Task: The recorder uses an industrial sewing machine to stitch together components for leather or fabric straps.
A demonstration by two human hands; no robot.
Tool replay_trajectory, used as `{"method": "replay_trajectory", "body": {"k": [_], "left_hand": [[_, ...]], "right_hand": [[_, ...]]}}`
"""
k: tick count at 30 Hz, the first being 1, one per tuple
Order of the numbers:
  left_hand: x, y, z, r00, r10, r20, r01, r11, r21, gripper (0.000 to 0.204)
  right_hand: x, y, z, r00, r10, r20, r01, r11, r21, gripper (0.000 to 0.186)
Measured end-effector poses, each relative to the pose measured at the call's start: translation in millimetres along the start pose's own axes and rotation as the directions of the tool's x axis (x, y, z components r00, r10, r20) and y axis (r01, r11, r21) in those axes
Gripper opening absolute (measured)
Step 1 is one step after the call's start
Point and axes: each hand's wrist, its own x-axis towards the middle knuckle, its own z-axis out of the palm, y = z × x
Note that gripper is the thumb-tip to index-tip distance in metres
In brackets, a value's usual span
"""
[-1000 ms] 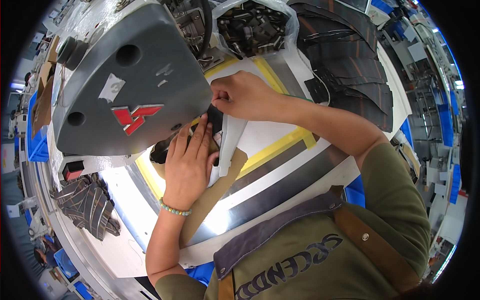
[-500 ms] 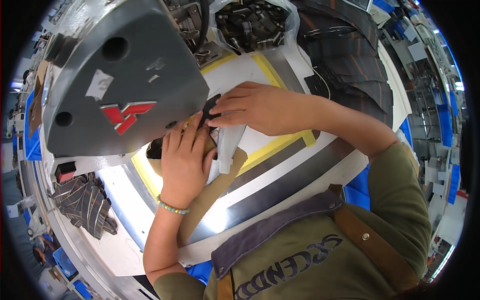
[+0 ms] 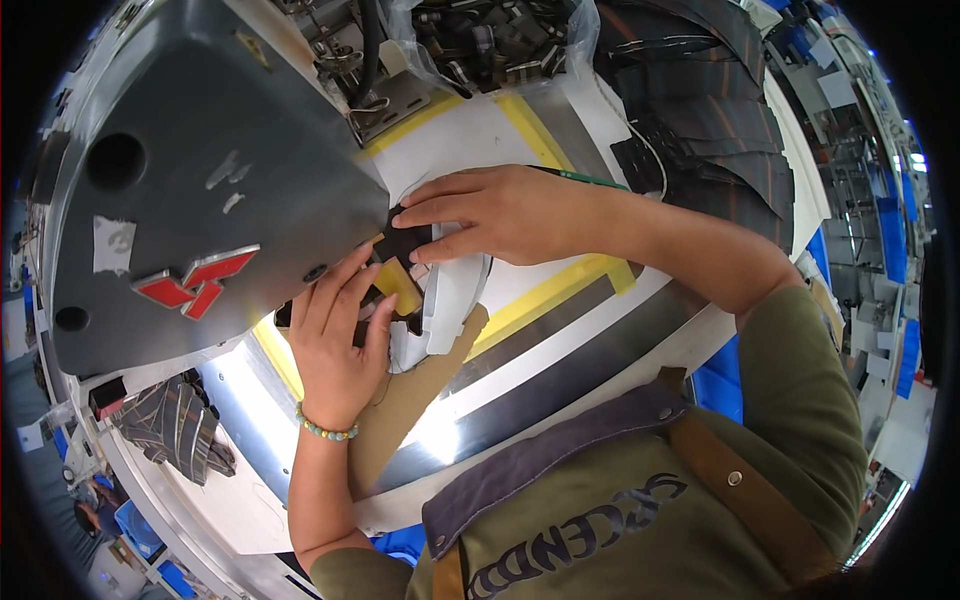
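Currently your left hand (image 3: pixel 338 345) is open, fingers outstretched and thumb apart, lying beside the lower edge of the big grey metal machine head (image 3: pixel 200 150). Your right hand (image 3: pixel 520 215) is open as well, its spread fingertips touching the flat black piece (image 3: pixel 407 240), whose material you cannot tell from here. That piece sits between your two hands, over the white, yellow-taped desk (image 3: pixel 440 135). Just beside your left thumb is a small amber-yellow piece (image 3: pixel 399 288); a long pale-grey strip (image 3: pixel 455 300) lies below your right hand, next to a flat tan-brown sheet (image 3: pixel 410 410).
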Motion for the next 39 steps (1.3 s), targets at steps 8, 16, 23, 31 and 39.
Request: {"method": "replay_trajectory", "body": {"k": [8, 16, 23, 31, 39], "left_hand": [[8, 8, -3, 0.977, 0.11, 0.181, -0.139, 0.979, 0.152, 0.051], [8, 8, -4, 0.977, 0.114, 0.178, -0.146, 0.973, 0.178, 0.052], [-2, -1, -5, 0.992, 0.12, 0.047, -0.128, 0.949, 0.287, 0.047], [1, 4, -18, 0.981, 0.109, 0.158, -0.157, 0.927, 0.34, 0.046], [8, -4, -16, 0.973, 0.124, 0.195, -0.19, 0.911, 0.366, 0.046]], "right_hand": [[3, -1, 0, 0.999, -0.02, -0.027, 0.019, 0.999, -0.037, 0.041], [4, -4, 0, 0.999, 0.042, -0.019, -0.042, 0.999, 0.013, 0.038], [5, -1, -4, 1.0, -0.007, -0.03, 0.006, 0.999, -0.05, 0.042], [4, 4, -3, 0.999, -0.031, -0.008, 0.031, 0.999, -0.007, 0.045], [9, 13, 0, 0.998, -0.054, -0.028, 0.053, 0.998, -0.013, 0.043]]}}
